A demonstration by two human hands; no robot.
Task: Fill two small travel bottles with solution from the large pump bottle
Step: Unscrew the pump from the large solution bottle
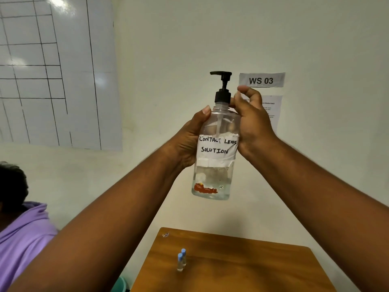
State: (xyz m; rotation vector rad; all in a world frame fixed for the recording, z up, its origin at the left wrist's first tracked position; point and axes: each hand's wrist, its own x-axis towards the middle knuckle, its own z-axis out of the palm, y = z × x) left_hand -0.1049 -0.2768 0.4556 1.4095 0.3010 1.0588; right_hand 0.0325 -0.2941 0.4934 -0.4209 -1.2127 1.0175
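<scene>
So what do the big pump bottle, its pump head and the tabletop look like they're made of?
Pump bottle: clear, glossy plastic by the look; the dip tube and liquid show through it. Paper label taped on.
Pump head: black, opaque, probably moulded plastic with a slight sheen.
Tabletop: brown wood grain, smooth; could be laminate or veneer, can't tell which.

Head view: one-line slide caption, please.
Both hands, left hand and right hand, hold the pump bottle raised above the table, where two capped travel bottles stand.
</scene>
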